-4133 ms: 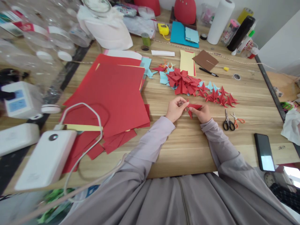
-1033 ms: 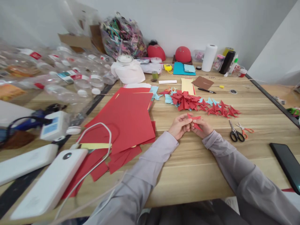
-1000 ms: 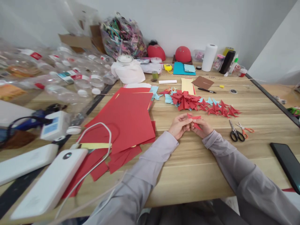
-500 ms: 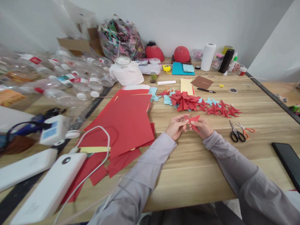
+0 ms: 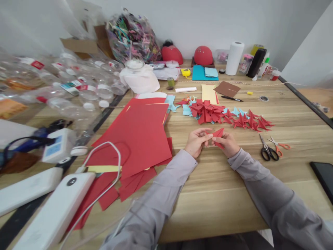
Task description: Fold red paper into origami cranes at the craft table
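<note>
Between my two hands is a small folded piece of red paper [image 5: 219, 133], raised a little over the wooden table. My left hand [image 5: 197, 141] pinches its left end between thumb and fingers. My right hand [image 5: 228, 143] grips the other side, thumb on top, with a pointed tip sticking up above it. Part of the fold is covered by my fingers. Just beyond my hands lies a pile of red folded paper pieces [image 5: 207, 111], with smaller red folded pieces [image 5: 251, 121] and light blue ones trailing to its right.
Large red paper sheets [image 5: 145, 135] lie left of my hands. Black-handled scissors [image 5: 269, 152] and orange-handled scissors [image 5: 279, 147] rest to the right, near a phone [image 5: 324, 178]. White power banks [image 5: 56, 211] with a cable lie front left; plastic bottles [image 5: 87, 92] crowd the left side.
My hands stay together on the red paper, and its pointed tip now shows at a slightly different angle. The whole view has shifted slightly as the camera turned.
</note>
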